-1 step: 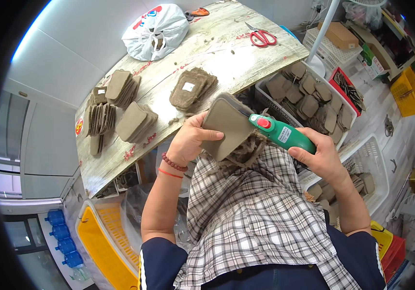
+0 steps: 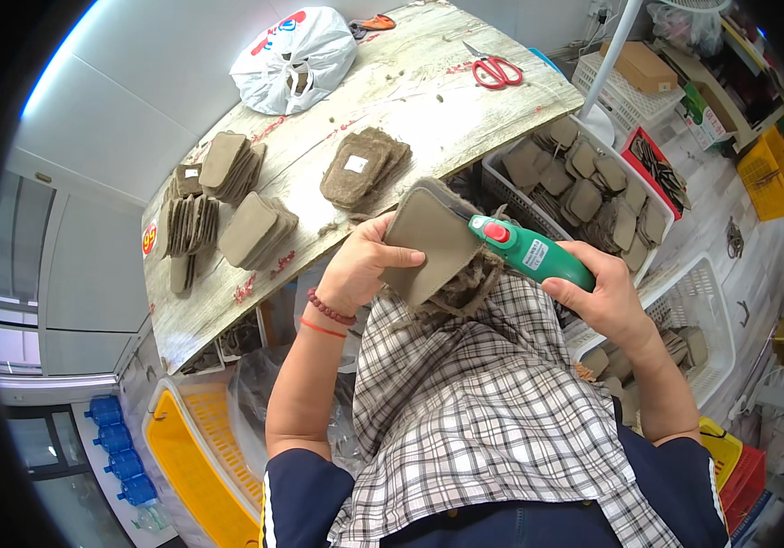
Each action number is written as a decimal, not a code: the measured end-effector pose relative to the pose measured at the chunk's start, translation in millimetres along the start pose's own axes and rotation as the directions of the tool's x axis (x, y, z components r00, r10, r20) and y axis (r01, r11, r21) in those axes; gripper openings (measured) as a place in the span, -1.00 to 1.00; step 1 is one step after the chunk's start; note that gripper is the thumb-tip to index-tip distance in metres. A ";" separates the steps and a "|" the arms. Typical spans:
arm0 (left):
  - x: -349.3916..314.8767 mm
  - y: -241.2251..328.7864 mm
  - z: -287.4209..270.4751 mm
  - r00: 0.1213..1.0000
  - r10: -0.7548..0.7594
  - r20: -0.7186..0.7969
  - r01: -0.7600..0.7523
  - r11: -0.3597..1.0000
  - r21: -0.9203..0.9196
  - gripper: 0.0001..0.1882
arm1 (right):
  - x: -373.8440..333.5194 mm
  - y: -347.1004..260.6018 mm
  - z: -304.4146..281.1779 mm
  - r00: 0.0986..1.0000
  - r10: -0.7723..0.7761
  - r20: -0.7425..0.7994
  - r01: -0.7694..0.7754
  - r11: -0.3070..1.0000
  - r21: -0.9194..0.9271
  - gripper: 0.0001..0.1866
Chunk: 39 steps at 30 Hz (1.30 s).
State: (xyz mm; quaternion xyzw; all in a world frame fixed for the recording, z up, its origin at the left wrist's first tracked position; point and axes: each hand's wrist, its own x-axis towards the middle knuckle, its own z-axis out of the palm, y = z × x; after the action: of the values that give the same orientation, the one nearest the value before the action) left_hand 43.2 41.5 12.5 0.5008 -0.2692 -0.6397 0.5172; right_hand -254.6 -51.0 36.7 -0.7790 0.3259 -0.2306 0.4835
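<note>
My left hand (image 2: 362, 267) grips a taupe pad (image 2: 430, 239) with rounded corners, thumb flat on its smooth face and fingers underneath. Fuzzy fibre shows along the pad's edge. In my right hand (image 2: 613, 290) is a green handheld electric cutter (image 2: 538, 254) with a red button. Its dark tip meets the pad's right edge; the blade itself is mostly hidden. Below the pad, loose fuzzy scraps (image 2: 465, 285) lie on my checked apron (image 2: 492, 393). Beyond my left hand, a fuzzy brown stack of pads (image 2: 355, 173) with a white label lies on the table.
The worn table (image 2: 410, 119) also bears several stacks of pads (image 2: 255, 228), red-handled scissors (image 2: 497, 71) and a white plastic bag (image 2: 291, 64). To the right, a white crate (image 2: 657, 260) holds many pads, beside another white basket (image 2: 716, 338). A yellow crate (image 2: 186, 470) stands lower left.
Barely anything differs. The pad and the cutter's front end have shifted very slightly, still held together at the pad's right edge.
</note>
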 end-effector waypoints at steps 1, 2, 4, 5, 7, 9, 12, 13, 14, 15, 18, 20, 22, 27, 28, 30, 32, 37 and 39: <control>1.1 -3.3 1.1 1.000 -0.026 0.003 0.026 1.000 0.001 -0.50 | 0.8 0.4 3.5 1.000 0.000 -0.011 0.000 1.000 -0.003 -0.56; 1.8 -5.7 2.4 0.999 -0.052 0.006 0.052 0.999 0.003 -0.50 | 1.9 -0.1 7.6 1.000 0.001 -0.021 -0.001 1.000 -0.005 -0.56; 2.3 -8.6 3.8 0.995 -0.096 0.020 0.096 0.995 0.005 -0.50 | 4.3 -0.3 14.0 0.999 0.030 -0.025 -0.029 0.999 0.022 -0.57; 2.7 -11.0 3.5 0.993 -0.118 0.024 0.118 0.993 0.001 -0.51 | 5.8 0.1 16.5 0.998 0.058 -0.016 -0.057 0.997 0.052 -0.57; 1.6 -13.0 2.5 0.988 -0.151 0.033 0.151 0.989 0.009 -0.51 | 7.5 0.4 17.5 0.994 0.106 0.016 -0.107 0.989 0.101 -0.58; 0.5 -13.0 -0.4 0.984 -0.172 0.046 0.171 0.985 0.029 -0.51 | 10.5 0.2 15.3 0.988 0.144 0.062 -0.151 0.979 0.134 -0.59; -6.0 -2.5 -4.7 0.995 -0.102 0.014 0.098 0.977 0.187 -0.59 | 13.0 1.0 8.6 0.958 0.231 0.172 -0.262 0.947 0.187 -0.61; -7.5 2.8 -6.1 0.997 -0.071 -0.018 0.074 0.956 0.285 -0.66 | 12.6 1.9 8.2 0.956 0.239 0.173 -0.271 0.943 0.195 -0.62; -7.9 3.4 -10.1 0.997 -0.031 -0.065 0.048 0.958 0.284 -0.67 | 12.0 2.7 8.2 0.953 0.246 0.174 -0.279 0.939 0.203 -0.62; -8.0 3.6 -14.4 0.994 0.009 -0.112 0.023 0.958 0.287 -0.68 | 11.7 3.8 8.2 0.952 0.253 0.174 -0.288 0.934 0.212 -0.62; -15.1 4.7 -21.2 0.971 0.096 -0.220 -0.043 0.971 0.233 -0.72 | 11.4 7.9 7.5 0.940 0.269 0.210 -0.317 0.916 0.245 -0.60; -21.3 8.2 -20.8 0.958 0.084 -0.275 -0.048 0.990 0.134 -0.75 | 11.8 8.0 8.9 0.937 0.265 0.229 -0.316 0.922 0.226 -0.59; -24.4 6.7 -26.6 0.961 0.066 -0.267 -0.055 0.997 0.047 -0.78 | 12.3 7.0 10.4 0.934 0.258 0.248 -0.312 0.926 0.213 -0.58; -33.7 15.2 -25.5 0.963 -0.019 -0.268 0.045 0.995 0.093 -0.81 | 13.9 4.0 11.3 0.922 0.240 0.304 -0.305 0.934 0.185 -0.56; -34.6 17.3 -24.0 0.962 -0.028 -0.272 0.061 0.991 0.115 -0.81 | 14.5 2.5 10.2 0.917 0.242 0.317 -0.309 0.934 0.179 -0.56; -34.4 19.3 -20.8 0.959 -0.043 -0.279 0.091 0.983 0.161 -0.82 | 15.3 0.5 8.4 0.907 0.246 0.341 -0.315 0.934 0.166 -0.56; -32.5 17.2 -20.5 0.959 -0.022 -0.281 0.099 0.960 0.261 -0.82 | 15.3 1.0 9.3 0.921 0.208 0.329 -0.268 0.952 0.149 -0.56; -29.3 18.0 -8.4 0.973 -0.031 -0.227 0.120 0.912 0.392 -0.81 | 17.1 -4.8 11.0 0.927 0.173 0.333 -0.210 0.974 0.080 -0.55; -27.4 17.9 -3.7 0.978 -0.052 -0.200 0.131 0.904 0.407 -0.81 | 18.6 -3.2 14.2 0.932 0.149 0.331 -0.183 0.980 0.074 -0.54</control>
State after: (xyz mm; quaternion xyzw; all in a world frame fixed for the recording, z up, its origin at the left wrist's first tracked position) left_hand 52.6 61.9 36.6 0.6690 -0.3269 -0.5417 0.3900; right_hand -231.4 -55.0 34.4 -0.7498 0.2942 -0.0744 0.5879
